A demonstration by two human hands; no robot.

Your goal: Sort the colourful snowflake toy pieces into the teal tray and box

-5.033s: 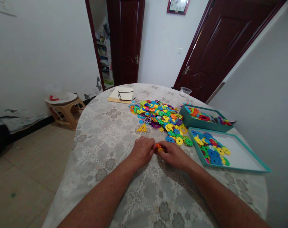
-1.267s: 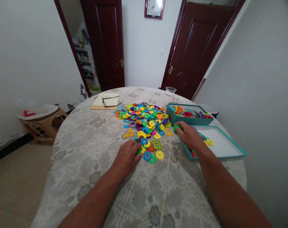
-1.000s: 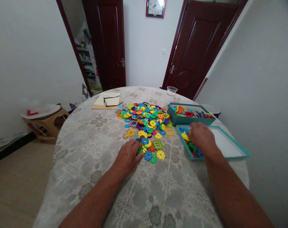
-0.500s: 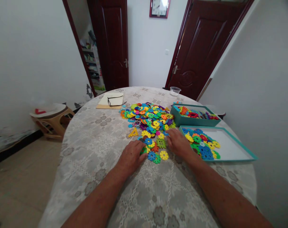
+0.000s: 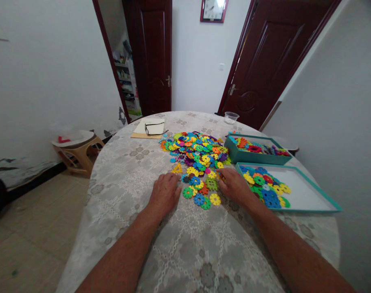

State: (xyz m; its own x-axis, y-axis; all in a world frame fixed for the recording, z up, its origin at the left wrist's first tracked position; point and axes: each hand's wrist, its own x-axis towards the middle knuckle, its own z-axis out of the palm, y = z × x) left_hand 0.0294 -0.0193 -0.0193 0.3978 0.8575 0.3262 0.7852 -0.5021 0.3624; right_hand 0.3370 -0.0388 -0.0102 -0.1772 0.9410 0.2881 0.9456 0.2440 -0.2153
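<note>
A heap of colourful plastic snowflake discs (image 5: 200,148) spreads over the middle of the table. My left hand (image 5: 165,190) lies on the cloth left of the heap's near end, fingers extended and holding nothing. Just beyond its fingertips is a yellow triangular piece (image 5: 177,168). On the other side, my right hand (image 5: 233,184) has its fingers curled together at the pile's right edge. A yellow sliver shows at those fingertips; what they grip is mostly hidden. Between the hands lie a green square piece (image 5: 211,184), a yellow disc (image 5: 215,199) and a blue disc (image 5: 199,199).
At right, a teal box (image 5: 258,156) holds more plastic pieces. Closer in is a shallow teal-rimmed lid (image 5: 310,193) with discs on its left side. Glasses (image 5: 154,129) rest on a pad (image 5: 139,131) at the far left. A clear bowl (image 5: 231,118) stands at the back.
My left hand has drawn back leftward from the near discs, uncovering a green one. My right hand stays by the pile's right edge. The whole view has shifted slightly.
</note>
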